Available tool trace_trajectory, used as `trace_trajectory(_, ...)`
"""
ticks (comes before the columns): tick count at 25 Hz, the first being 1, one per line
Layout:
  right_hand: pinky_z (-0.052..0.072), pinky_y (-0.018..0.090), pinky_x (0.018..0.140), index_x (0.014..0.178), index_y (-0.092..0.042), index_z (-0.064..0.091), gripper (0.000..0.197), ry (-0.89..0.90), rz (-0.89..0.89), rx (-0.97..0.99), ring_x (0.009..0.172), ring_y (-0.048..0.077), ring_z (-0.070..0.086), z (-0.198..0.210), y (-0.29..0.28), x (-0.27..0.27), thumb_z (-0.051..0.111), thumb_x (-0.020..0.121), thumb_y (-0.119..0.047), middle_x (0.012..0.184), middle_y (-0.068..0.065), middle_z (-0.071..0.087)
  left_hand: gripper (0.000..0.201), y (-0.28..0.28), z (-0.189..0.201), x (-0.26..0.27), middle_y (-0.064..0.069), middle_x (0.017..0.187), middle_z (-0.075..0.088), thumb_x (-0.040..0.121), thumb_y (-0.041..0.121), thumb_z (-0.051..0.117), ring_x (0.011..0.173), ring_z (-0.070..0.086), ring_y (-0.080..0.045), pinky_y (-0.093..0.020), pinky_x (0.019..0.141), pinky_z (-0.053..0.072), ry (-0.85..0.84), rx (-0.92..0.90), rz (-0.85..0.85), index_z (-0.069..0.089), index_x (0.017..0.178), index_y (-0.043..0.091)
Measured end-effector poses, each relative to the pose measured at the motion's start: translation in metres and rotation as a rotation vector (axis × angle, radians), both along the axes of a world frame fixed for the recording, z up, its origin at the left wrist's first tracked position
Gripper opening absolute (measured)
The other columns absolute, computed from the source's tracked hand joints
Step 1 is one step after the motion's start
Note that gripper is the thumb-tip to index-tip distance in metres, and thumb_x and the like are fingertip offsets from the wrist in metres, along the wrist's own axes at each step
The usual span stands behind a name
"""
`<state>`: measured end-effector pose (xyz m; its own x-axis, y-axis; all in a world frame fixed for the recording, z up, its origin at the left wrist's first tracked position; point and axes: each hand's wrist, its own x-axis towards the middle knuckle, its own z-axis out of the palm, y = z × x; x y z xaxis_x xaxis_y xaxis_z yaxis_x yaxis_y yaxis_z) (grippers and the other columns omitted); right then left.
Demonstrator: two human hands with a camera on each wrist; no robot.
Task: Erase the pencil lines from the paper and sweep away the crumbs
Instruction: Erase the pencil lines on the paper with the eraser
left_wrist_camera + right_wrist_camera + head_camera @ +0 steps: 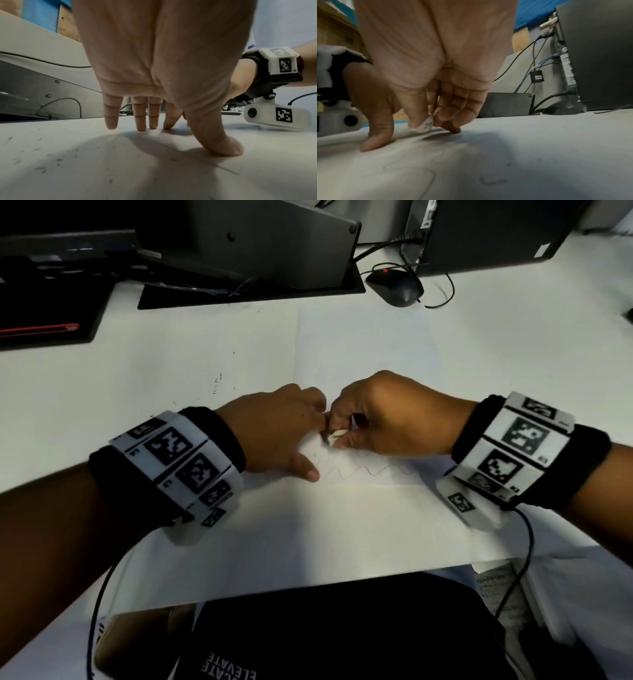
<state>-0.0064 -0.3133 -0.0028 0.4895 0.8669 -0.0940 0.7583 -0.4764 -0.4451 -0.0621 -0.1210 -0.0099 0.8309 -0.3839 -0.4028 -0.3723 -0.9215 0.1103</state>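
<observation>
A white sheet of paper (366, 344) lies on the white table (154, 371). Wavy pencil lines (363, 470) cross its near part and show again as pencil lines (426, 173) under the wrist. My left hand (291, 436) presses flat on the sheet's left edge, its fingers (140, 121) straight with the tips down. My right hand (346, 429) pinches a small white eraser (334, 438) against the paper beside the left fingers. In the right wrist view the smudged eraser (426, 125) sits between thumb and fingers. Dark crumbs (217, 380) lie left of the sheet, also seen as crumbs (41, 168).
A black mouse (394, 287) and its cable lie behind the paper. A monitor stand (250, 285) and a computer tower (486, 231) line the back. A black tray with a red pencil (41, 328) sits far left. The table's front edge (308, 583) is close to my body.
</observation>
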Motion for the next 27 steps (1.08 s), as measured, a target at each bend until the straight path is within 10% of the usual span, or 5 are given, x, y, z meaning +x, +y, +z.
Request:
trace_trajectory(9, 0.049, 0.032, 0.066, 0.088, -0.018, 0.071, 0.016, -0.157, 0.141, -0.084, 0.072, 0.017, 0.059, -0.006, 0.022, -0.016, 0.059, 0.084, -0.028, 0.083, -0.002, 0.068, 0.116, 0.01, -0.013, 0.003, 0.013, 0.165, -0.015, 0.048, 0.098, 0.032, 0.151, -0.013, -0.012, -0.054, 0.121, 0.013, 0.136, 0.049, 0.076, 0.009, 0.152, 0.051)
trace_trajectory(27, 0.047, 0.026, 0.068, 0.091, -0.018, 0.073, 0.014, 0.015, 0.198, -0.15, 0.07, 0.01, 0.06, 0.001, 0.014, -0.006, 0.064, 0.084, -0.025, 0.082, -0.002, 0.07, 0.117, 0.006, -0.011, -0.001, 0.011, 0.162, -0.024, 0.065, 0.089, 0.05, 0.151, -0.017, -0.012, -0.054, 0.12, 0.008, 0.154, 0.09, 0.125, -0.01, 0.154, 0.045)
